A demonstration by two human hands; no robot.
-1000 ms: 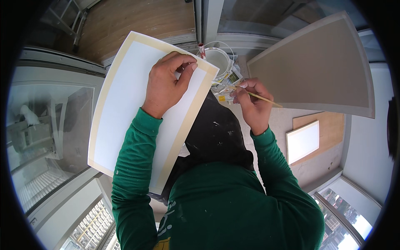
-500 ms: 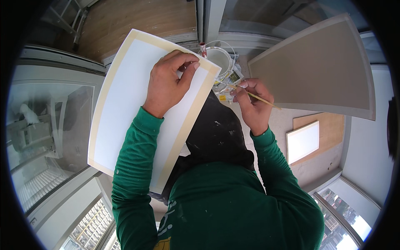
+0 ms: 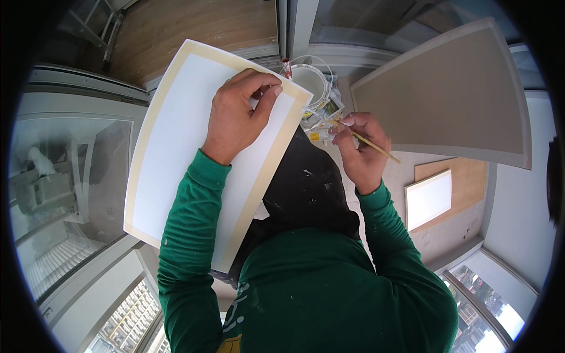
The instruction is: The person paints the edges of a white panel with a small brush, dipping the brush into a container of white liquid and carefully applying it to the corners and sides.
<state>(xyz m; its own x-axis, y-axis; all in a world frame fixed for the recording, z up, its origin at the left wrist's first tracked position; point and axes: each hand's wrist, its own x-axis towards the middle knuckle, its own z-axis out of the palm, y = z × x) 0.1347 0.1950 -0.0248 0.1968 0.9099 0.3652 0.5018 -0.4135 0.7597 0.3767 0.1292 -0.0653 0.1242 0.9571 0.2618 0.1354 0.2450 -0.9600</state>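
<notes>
A white panel [image 3: 176,147] with a band of cream tape around its border lies tilted across my left side and lap. My left hand [image 3: 241,115] rests on its upper part, fingers curled and thumb pressed toward the index finger near the far taped edge. Whatever may be between those fingers is hidden. To the right of the panel my right hand [image 3: 365,147] pinches a thin paintbrush [image 3: 376,147] with a pale wooden handle. Its working end points toward a white bucket [image 3: 310,82] beyond the panel's corner, and is hard to make out.
A large taupe panel [image 3: 441,100] with a paler border leans at the right. Behind my right forearm a small white panel [image 3: 428,200] lies on a brown board [image 3: 465,188]. A red-brown handle [image 3: 286,67] stands by the bucket. Glass doors and windows surround me.
My right hand has drawn slightly back and to the right with the paintbrush, away from the panel's corner. My left hand and the white panel stay nearly where they were.
</notes>
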